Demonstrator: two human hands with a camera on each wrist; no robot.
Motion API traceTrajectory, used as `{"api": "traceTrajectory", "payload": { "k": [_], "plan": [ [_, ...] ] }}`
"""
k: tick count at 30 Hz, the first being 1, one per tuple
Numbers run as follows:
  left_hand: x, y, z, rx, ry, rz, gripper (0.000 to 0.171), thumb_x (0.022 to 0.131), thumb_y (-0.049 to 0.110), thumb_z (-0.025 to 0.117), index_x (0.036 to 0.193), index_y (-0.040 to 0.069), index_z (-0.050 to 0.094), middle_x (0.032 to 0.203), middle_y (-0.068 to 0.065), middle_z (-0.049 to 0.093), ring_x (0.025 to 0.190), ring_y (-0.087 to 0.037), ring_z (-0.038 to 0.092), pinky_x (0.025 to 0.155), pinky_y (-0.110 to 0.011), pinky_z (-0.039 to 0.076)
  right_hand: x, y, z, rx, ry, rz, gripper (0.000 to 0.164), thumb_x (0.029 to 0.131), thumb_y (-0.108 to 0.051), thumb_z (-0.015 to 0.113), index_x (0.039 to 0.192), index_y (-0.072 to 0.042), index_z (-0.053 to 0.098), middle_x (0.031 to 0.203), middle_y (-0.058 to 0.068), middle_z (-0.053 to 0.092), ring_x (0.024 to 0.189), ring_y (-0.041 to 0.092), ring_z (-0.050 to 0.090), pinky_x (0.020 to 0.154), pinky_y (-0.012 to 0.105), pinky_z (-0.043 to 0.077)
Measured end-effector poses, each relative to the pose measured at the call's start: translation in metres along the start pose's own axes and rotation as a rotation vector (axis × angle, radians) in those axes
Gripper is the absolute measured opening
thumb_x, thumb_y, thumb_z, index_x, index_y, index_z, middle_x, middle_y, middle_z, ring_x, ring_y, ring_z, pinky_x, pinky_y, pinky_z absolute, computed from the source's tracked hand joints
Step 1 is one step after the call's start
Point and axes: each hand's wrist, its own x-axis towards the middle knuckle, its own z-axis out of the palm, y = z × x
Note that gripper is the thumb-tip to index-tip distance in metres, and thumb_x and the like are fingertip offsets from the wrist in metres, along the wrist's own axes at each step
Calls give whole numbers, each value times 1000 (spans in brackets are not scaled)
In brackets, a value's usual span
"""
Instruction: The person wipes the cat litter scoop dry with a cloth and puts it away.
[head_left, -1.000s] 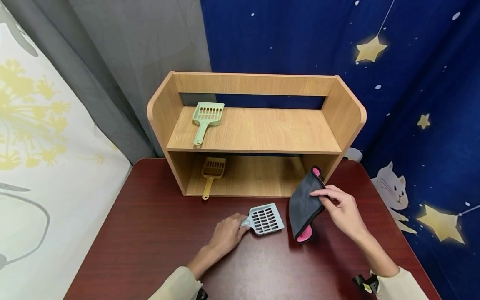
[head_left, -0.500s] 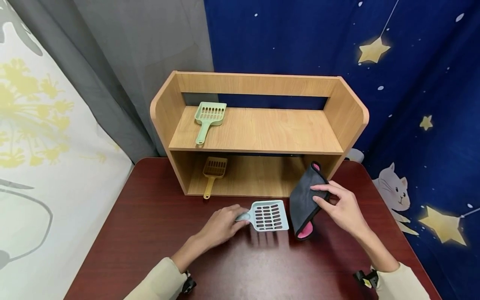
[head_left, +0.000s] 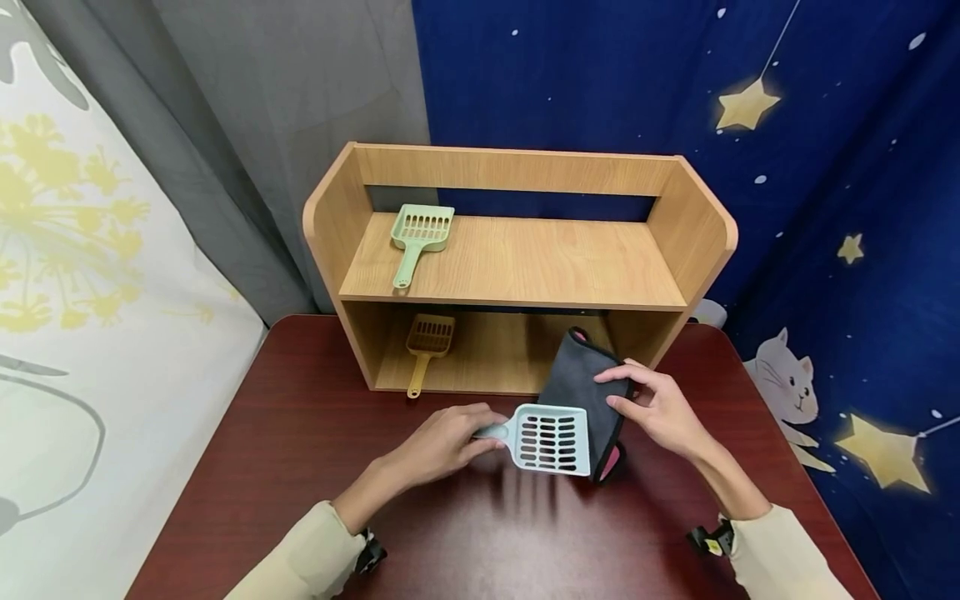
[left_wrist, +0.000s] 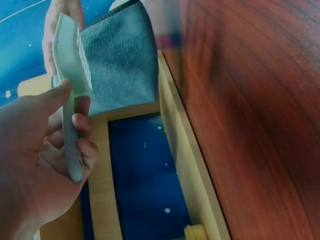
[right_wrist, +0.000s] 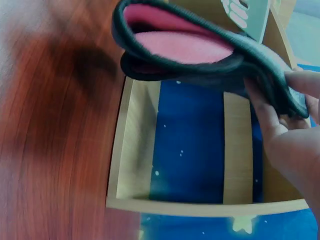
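My left hand (head_left: 446, 443) grips the handle of a pale blue litter scoop (head_left: 553, 440), its slotted head pointing right and raised off the table. In the left wrist view the thumb lies along the scoop's handle (left_wrist: 73, 145), fingers curled round it. My right hand (head_left: 663, 412) pinches a folded grey cloth (head_left: 573, 375) with black edging by its right side. The pink inner face of the cloth (right_wrist: 180, 46) shows in the right wrist view. Seen from the head, the scoop's head overlaps the cloth's lower left part.
A two-tier wooden shelf (head_left: 517, 303) stands at the back of the dark red table (head_left: 300, 467). On its upper board lies a green litter scoop (head_left: 420, 233); below, a yellow litter scoop (head_left: 426, 346) has its handle reaching the front edge. Curtains hang behind.
The blue scoop has been lifted off the table and turned to face me more. The right hand has brought the cloth leftward, behind the scoop's head.
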Motion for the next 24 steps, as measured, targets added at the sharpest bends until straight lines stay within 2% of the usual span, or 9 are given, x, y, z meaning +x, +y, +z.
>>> {"api": "traceTrajectory", "payload": {
  "k": [6,10,17,24],
  "plan": [
    [6,3,-2,-40,-73,26,28,102,27,72,128,16,76,103,11,69,85,0,58,78,-22,51,19,2,11,178,-183,23,26,95,8,72,118,-2,74,116,11,67,101,13,61,82,23,53],
    [10,7,-1,-31,-97,32,27,103,28,71,127,16,76,104,10,70,87,0,60,79,-22,51,32,-1,26,209,-267,-14,26,95,8,71,119,-3,75,118,11,69,107,13,58,87,22,48],
    [11,11,2,0,-95,0,27,103,30,70,127,19,77,103,11,70,85,0,59,76,-22,51,44,-6,40,183,-281,-40,29,95,7,71,120,-6,76,117,12,70,106,16,57,85,24,46],
    [2,3,-3,-3,-33,-17,26,101,29,73,124,17,78,100,11,70,81,1,57,74,-22,50,32,-10,19,99,-265,-3,27,97,4,71,121,-7,76,113,12,67,102,15,58,79,23,50]
  ]
}}
